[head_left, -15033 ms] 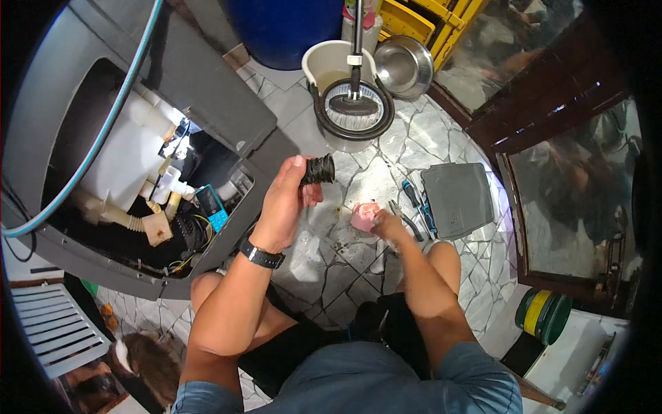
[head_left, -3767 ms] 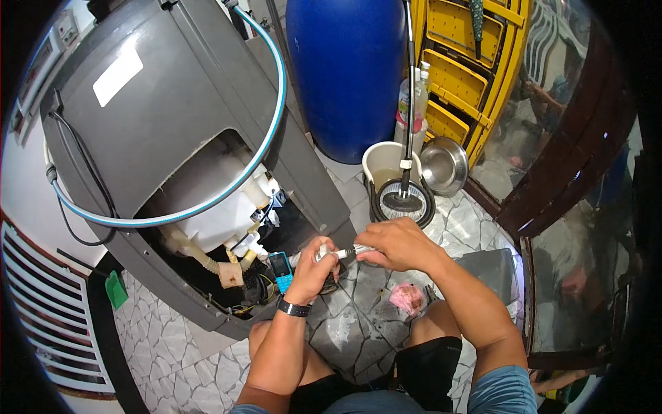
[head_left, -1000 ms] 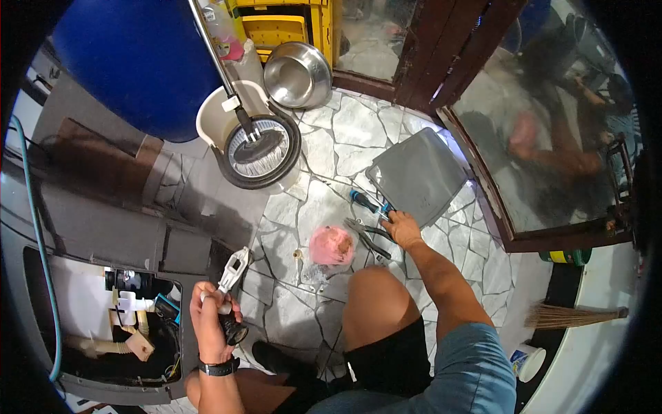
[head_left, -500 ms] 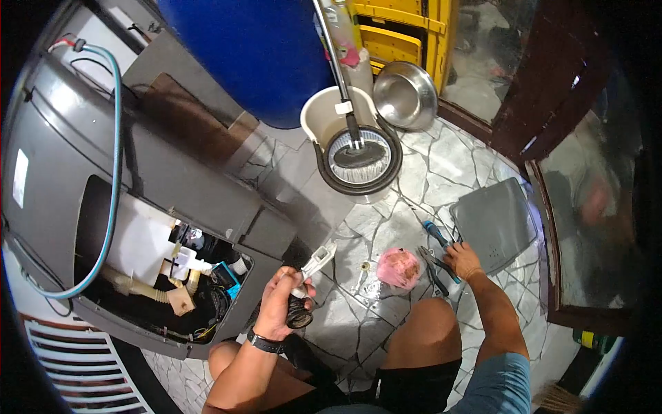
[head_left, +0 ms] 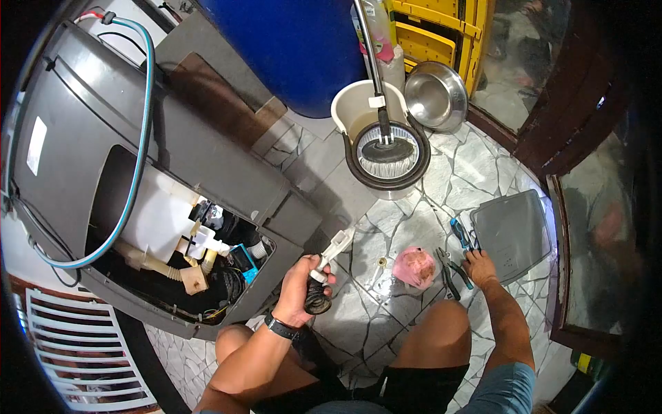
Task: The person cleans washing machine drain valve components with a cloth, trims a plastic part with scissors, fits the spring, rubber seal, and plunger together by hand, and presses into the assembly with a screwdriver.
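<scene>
My left hand (head_left: 303,284) is closed around a white plastic valve piece (head_left: 336,247) with a black ribbed rubber bellows (head_left: 317,299) at its lower end. It is raised in front of the open grey appliance. Low over the floor at right, my right hand (head_left: 480,266) has its fingers curled at the near end of a blue-and-black-handled screwdriver (head_left: 460,233); the fingertips are partly hidden. Pliers (head_left: 449,273) lie just left of that hand. A pink plastic bag (head_left: 415,268) with brownish contents sits left of the pliers.
The grey appliance (head_left: 234,179) lies at left, hoses and wiring showing in its opening. A mop bucket (head_left: 345,110), steel pot (head_left: 436,96) and blue drum (head_left: 289,55) stand behind. A grey panel (head_left: 514,228) lies at right, near a glazed door (head_left: 593,241).
The whole view has shifted, so things appear further right. The screwdriver has turned slightly and come nearer the right hand. The left hand still holds the valve piece, now turned a little.
</scene>
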Motion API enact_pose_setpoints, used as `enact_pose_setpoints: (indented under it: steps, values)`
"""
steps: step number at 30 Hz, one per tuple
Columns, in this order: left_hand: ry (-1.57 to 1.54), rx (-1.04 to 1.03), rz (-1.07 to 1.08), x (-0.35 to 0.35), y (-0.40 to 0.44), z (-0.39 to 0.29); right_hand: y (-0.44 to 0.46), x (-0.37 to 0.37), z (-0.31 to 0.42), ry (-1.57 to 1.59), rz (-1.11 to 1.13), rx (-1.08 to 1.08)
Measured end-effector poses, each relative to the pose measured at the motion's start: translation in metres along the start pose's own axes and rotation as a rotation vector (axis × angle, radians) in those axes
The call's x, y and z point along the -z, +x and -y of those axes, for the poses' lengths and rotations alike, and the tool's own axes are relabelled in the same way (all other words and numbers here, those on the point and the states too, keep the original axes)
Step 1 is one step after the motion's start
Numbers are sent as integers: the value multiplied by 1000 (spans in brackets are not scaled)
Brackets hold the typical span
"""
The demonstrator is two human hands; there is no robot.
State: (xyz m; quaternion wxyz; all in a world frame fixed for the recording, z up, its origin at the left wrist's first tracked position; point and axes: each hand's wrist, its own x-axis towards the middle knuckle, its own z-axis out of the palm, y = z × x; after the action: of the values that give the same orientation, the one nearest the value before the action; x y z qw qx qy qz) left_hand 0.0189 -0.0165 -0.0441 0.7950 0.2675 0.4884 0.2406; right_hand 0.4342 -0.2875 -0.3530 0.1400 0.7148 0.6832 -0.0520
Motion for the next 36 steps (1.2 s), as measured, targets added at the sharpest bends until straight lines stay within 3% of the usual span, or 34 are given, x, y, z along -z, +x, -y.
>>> enact_pose_setpoints:
  steps: [2,4,9,12,17,21,27,31,36]
  values:
    - [-4,0,0,-1,-1,0,-2,10,0,-61,41,31]
    - [6,-1,-2,-5,-3,0,-5,4,-5,-88,-18,141]
    - [9,-18,-6,-5,-4,2,0,-6,-5,-49,-151,177]
    - [30,-30,-32,-9,-7,1,-5,4,0,-5,-79,163]
    - [49,-28,-44,-9,-4,2,-4,2,4,-6,-189,89]
    - [63,-37,-70,-11,-3,6,-1,-17,-3,31,-119,43]
    - [88,-38,-89,-9,-1,7,0,-5,-5,-61,-73,148]
    - [53,-44,-81,-6,4,12,-1,-10,-3,-60,-212,259]
    - [108,-45,-84,-7,4,13,-1,-8,2,43,-63,227]
